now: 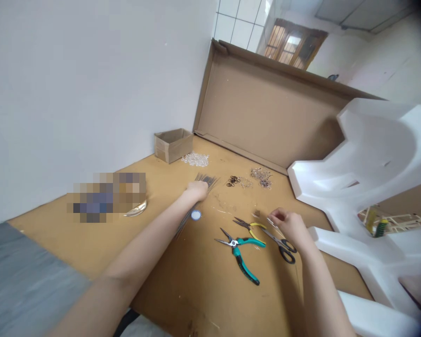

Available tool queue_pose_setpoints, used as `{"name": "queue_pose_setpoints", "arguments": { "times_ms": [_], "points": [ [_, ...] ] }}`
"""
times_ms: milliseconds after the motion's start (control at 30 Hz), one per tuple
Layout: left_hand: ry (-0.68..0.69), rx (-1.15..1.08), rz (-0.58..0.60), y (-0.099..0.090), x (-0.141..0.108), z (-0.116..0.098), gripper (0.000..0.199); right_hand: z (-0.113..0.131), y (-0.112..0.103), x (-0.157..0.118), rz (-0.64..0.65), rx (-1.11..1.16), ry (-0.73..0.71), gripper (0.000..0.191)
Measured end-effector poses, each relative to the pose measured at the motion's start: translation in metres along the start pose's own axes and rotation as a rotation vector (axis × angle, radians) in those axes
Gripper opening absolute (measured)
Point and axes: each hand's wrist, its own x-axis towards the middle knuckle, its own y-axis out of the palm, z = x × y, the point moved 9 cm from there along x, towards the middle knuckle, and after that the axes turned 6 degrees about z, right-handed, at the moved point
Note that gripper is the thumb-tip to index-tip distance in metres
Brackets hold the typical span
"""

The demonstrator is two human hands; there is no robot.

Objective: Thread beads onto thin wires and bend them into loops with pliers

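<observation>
Well left of the teal-handled pliers (240, 248), a small cardboard box (173, 145) sits just beside a scatter of clear beads (194, 159). Up and left of the pliers, the left hand (197, 191) has its fingers closed around a bundle of thin dark rods (206, 180). Beyond the pliers lie small black rings (233, 181) and a tangle of wire bits (261, 176) (too small to tell more). Touching-close above them are yellow-handled pliers (249, 225). To the right, the right hand (285, 225) hangs over black-handled scissors (282, 250), fingers curled together; whether they grip anything, I cannot tell.
</observation>
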Motion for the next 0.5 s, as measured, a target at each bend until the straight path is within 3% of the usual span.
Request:
{"name": "queue_pose_setpoints", "arguments": {
  "times_ms": [200,500],
  "points": [
    [-0.112,0.091,0.024,0.000,-0.002,0.010,0.031,0.033,-0.002,-0.012,-0.036,0.399,-0.074,0.030],
    [-0.079,0.124,0.032,-0.005,-0.011,0.003,0.020,0.029,-0.007,-0.019,-0.061,0.537,-0.084,0.027]
  ]
}}
